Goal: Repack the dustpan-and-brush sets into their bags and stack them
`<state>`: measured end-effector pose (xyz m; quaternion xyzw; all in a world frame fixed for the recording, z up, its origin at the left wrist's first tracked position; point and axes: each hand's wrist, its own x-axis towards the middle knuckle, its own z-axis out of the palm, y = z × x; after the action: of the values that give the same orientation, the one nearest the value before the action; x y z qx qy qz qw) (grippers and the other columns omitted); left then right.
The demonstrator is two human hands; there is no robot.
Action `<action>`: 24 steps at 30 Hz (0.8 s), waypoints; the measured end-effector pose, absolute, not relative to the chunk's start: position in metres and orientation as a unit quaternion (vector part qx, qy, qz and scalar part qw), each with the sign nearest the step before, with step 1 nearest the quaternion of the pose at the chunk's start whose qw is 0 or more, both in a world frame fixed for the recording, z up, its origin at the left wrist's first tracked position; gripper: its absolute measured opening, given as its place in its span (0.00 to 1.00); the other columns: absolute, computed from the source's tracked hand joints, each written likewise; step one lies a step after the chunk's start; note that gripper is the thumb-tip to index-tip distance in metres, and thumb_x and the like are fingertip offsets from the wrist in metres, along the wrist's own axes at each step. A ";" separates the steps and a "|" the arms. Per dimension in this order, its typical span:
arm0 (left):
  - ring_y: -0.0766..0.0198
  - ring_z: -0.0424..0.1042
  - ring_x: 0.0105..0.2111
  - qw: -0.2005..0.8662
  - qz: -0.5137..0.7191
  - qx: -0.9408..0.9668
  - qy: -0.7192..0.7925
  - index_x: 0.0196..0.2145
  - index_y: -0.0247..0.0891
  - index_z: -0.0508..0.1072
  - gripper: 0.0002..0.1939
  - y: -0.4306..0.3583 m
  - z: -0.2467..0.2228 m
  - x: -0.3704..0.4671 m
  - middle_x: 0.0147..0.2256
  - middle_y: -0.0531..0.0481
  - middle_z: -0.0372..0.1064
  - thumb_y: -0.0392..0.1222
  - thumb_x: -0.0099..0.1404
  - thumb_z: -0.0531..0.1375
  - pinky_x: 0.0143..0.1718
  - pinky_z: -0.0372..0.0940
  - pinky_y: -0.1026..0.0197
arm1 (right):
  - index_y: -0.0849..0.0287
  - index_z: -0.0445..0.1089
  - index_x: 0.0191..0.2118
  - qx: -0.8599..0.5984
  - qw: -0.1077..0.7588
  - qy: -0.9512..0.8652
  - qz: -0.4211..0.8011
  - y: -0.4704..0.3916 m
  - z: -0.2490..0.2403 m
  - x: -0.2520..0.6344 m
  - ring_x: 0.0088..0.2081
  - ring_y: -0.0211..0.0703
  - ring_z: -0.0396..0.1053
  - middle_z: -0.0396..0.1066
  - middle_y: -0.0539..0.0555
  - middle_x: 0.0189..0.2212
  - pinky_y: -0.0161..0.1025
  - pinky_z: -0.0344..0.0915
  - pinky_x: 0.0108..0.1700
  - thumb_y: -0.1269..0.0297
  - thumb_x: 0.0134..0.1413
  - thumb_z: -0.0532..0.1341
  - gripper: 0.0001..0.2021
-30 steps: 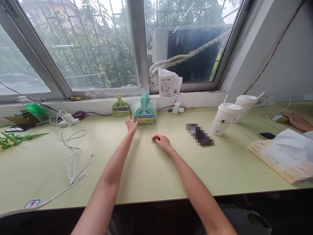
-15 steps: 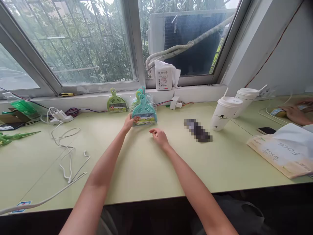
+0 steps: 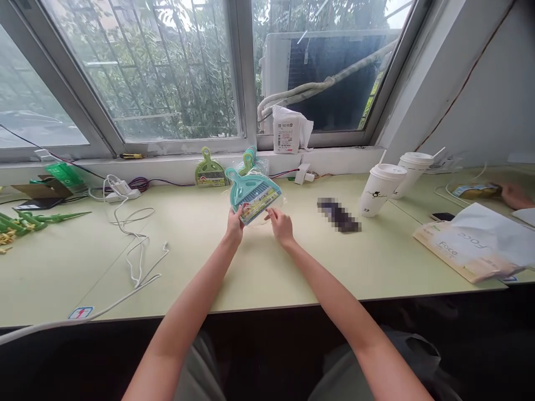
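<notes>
My left hand (image 3: 235, 223) grips the lower left corner of a teal dustpan-and-brush set (image 3: 256, 195) in clear plastic wrap. The set is tilted, its handle toward the upper left. At its lower right edge, my right hand (image 3: 279, 223) pinches the clear wrap between closed fingers. Behind the held set, more wrapped sets (image 3: 248, 160) in green and teal are stacked near the sill. A single green set (image 3: 209, 170) leans to their left.
White cables (image 3: 140, 239) and a power strip (image 3: 123, 193) lie to the left. On the right are two white cups (image 3: 382, 189), a tissue pack (image 3: 463, 250), a phone (image 3: 442, 216) and another person's hand (image 3: 516, 195). A blurred dark item (image 3: 339, 216) lies mid-right.
The teal set has come away from the stack, nearer to me, and is now tilted. My right hand has closed on its wrap. The view has shifted slightly left.
</notes>
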<state>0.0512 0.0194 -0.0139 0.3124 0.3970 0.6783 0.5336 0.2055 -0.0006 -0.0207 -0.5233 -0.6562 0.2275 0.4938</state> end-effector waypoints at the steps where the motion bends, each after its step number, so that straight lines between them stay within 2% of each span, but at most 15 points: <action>1: 0.61 0.73 0.38 0.557 0.657 0.322 0.392 0.43 0.40 0.67 0.19 0.017 -0.014 0.047 0.41 0.49 0.73 0.39 0.52 0.64 0.36 0.68 0.61 | 0.57 0.71 0.38 -0.514 0.511 -0.620 0.299 0.000 -0.021 0.206 0.30 0.41 0.69 0.77 0.54 0.31 0.38 0.61 0.39 0.50 0.62 0.50 0.19; 4: 0.58 0.73 0.40 0.607 0.578 0.409 0.361 0.45 0.38 0.69 0.26 0.009 -0.015 0.033 0.41 0.47 0.73 0.35 0.46 0.67 0.39 0.68 0.59 | 0.58 0.69 0.38 -0.488 0.551 -0.521 0.432 0.003 -0.025 0.209 0.30 0.38 0.70 0.76 0.52 0.32 0.35 0.65 0.35 0.54 0.53 0.60 0.13; 6: 0.55 0.72 0.45 0.618 0.529 0.479 0.331 0.48 0.38 0.69 0.29 0.005 -0.014 0.024 0.45 0.44 0.72 0.37 0.47 0.68 0.44 0.67 0.57 | 0.58 0.68 0.36 -0.472 0.586 -0.464 0.468 0.005 -0.027 0.213 0.34 0.38 0.71 0.75 0.52 0.34 0.34 0.67 0.38 0.60 0.48 0.65 0.11; 9: 0.52 0.66 0.53 0.623 0.472 0.552 0.290 0.52 0.42 0.68 0.28 0.004 -0.013 0.015 0.53 0.42 0.68 0.48 0.55 0.66 0.51 0.63 0.52 | 0.58 0.65 0.37 -0.422 0.618 -0.395 0.534 0.007 -0.026 0.219 0.37 0.38 0.73 0.75 0.52 0.35 0.37 0.71 0.45 0.66 0.46 0.67 0.13; 11: 0.51 0.65 0.55 0.636 0.454 0.555 0.287 0.51 0.43 0.69 0.26 0.008 -0.015 0.012 0.53 0.43 0.68 0.58 0.59 0.60 0.53 0.61 0.50 | 0.57 0.63 0.40 -0.398 0.616 -0.372 0.569 0.008 -0.024 0.222 0.35 0.39 0.74 0.75 0.51 0.34 0.40 0.72 0.45 0.68 0.46 0.67 0.15; 14: 0.51 0.70 0.47 0.619 0.465 0.519 0.363 0.47 0.41 0.72 0.30 0.019 -0.022 0.008 0.45 0.43 0.73 0.67 0.60 0.51 0.49 0.64 0.49 | 0.56 0.62 0.42 -0.389 0.617 -0.378 0.570 0.007 -0.019 0.225 0.34 0.40 0.75 0.76 0.50 0.32 0.43 0.74 0.45 0.71 0.45 0.67 0.18; 18: 0.59 0.73 0.31 0.508 0.485 0.497 0.509 0.38 0.36 0.72 0.27 0.031 -0.029 -0.004 0.35 0.44 0.73 0.65 0.59 0.55 0.34 0.68 0.55 | 0.59 0.65 0.43 -0.381 0.601 -0.430 0.556 0.004 -0.014 0.229 0.34 0.41 0.75 0.76 0.51 0.32 0.46 0.73 0.47 0.73 0.45 0.67 0.17; 21: 0.63 0.72 0.26 0.463 0.520 0.478 0.535 0.36 0.35 0.71 0.27 0.037 -0.030 -0.018 0.34 0.43 0.73 0.64 0.60 0.55 0.26 0.66 0.61 | 0.61 0.67 0.43 -0.367 0.571 -0.461 0.572 0.002 -0.012 0.229 0.35 0.42 0.75 0.77 0.53 0.33 0.47 0.73 0.48 0.73 0.44 0.67 0.18; 24: 0.64 0.71 0.26 0.444 0.539 0.468 0.541 0.35 0.33 0.72 0.28 0.039 -0.027 -0.029 0.36 0.40 0.72 0.65 0.60 0.54 0.24 0.64 0.63 | 0.61 0.68 0.44 -0.352 0.561 -0.472 0.582 0.000 -0.011 0.228 0.34 0.43 0.76 0.78 0.53 0.33 0.49 0.73 0.47 0.73 0.44 0.67 0.18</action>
<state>-0.0292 0.0394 -0.0273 0.4684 0.5414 0.5385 0.4445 0.2278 0.0001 -0.0110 -0.3521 -0.4719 0.5817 0.5613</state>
